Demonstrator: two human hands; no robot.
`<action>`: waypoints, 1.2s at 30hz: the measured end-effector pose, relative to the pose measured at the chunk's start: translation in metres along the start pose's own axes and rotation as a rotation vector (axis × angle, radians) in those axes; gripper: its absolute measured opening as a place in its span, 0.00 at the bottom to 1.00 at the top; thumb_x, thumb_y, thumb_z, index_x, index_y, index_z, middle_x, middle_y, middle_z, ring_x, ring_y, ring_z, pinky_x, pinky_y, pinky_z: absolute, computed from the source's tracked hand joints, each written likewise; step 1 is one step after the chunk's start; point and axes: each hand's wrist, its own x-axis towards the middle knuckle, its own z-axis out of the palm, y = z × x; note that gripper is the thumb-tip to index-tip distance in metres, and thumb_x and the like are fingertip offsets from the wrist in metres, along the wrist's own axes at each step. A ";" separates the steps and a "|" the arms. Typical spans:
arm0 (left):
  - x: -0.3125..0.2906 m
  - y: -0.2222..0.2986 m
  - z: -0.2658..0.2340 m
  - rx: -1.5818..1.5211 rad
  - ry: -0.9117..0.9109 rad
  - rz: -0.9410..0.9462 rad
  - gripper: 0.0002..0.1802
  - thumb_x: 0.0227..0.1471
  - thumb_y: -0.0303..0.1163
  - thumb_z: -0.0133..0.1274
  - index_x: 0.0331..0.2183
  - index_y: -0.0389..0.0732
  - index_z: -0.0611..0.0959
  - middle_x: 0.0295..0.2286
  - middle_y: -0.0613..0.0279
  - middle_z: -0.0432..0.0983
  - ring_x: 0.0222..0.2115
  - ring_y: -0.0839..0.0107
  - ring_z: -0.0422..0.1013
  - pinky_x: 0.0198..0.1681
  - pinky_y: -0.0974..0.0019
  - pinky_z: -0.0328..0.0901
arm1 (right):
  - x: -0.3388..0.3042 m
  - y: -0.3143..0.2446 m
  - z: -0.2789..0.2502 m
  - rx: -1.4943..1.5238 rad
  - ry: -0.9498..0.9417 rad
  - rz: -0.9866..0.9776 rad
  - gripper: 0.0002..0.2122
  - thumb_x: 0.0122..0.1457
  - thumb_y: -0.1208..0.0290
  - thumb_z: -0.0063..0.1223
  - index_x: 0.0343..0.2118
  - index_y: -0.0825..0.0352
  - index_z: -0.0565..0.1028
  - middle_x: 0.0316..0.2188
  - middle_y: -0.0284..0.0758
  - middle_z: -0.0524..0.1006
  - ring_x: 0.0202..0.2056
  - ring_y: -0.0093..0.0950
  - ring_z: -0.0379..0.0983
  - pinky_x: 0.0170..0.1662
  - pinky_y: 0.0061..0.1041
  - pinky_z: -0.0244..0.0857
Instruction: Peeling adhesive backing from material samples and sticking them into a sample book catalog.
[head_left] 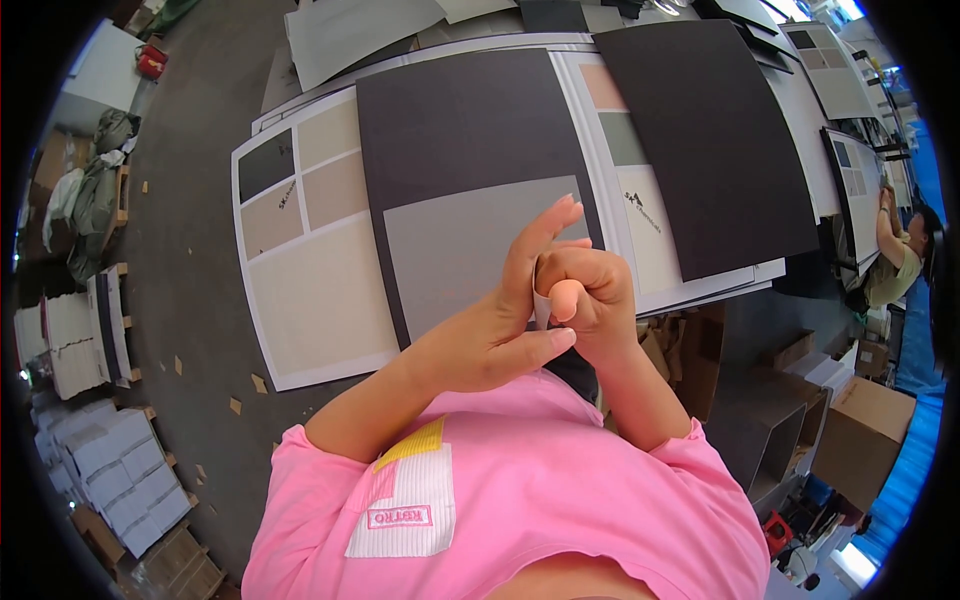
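My left hand (505, 320) and my right hand (592, 295) meet in front of my chest, above the near edge of the sample boards. The left one is open, its fingers stretched upward and its thumb reaching below the right fist. Curled fingers close my right hand against the left palm, over a small white strip (542, 308) that shows between the two hands; its kind is unclear. Beneath them lies a grey panel (470, 250) on a dark board (460, 120). To its left is a white-edged board with beige and dark swatches (320, 315).
A black sheet (710, 150) overlaps another swatch board on the right. Loose grey sheets (355, 35) lie at the back. Cardboard boxes (862, 440) stand at the lower right, stacked white bundles (105, 465) at the left. Another person (895, 255) handles a board at the far right.
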 end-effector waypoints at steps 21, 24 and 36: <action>0.000 0.015 0.016 -0.263 0.072 -0.199 0.53 0.53 0.36 0.51 0.69 0.49 0.37 0.68 0.50 0.36 0.67 0.52 0.45 0.67 0.48 0.44 | -0.011 -0.005 -0.006 -0.235 0.005 -0.223 0.29 0.57 0.42 0.55 0.18 0.68 0.68 0.13 0.27 0.68 0.17 0.17 0.65 0.20 0.19 0.54; -0.001 0.012 0.014 -0.231 0.021 -0.156 0.53 0.54 0.37 0.52 0.69 0.49 0.37 0.68 0.49 0.37 0.67 0.51 0.45 0.67 0.47 0.44 | -0.013 -0.010 -0.006 -0.312 0.006 -0.139 0.28 0.55 0.42 0.56 0.18 0.68 0.68 0.14 0.27 0.69 0.17 0.17 0.64 0.20 0.19 0.54; -0.007 0.015 -0.003 0.118 0.122 -0.136 0.51 0.49 0.28 0.52 0.69 0.48 0.45 0.68 0.55 0.37 0.65 0.53 0.49 0.64 0.49 0.49 | -0.014 -0.028 -0.012 -0.046 0.052 0.006 0.02 0.59 0.79 0.59 0.34 0.70 0.79 0.29 0.31 0.77 0.30 0.19 0.73 0.33 0.18 0.66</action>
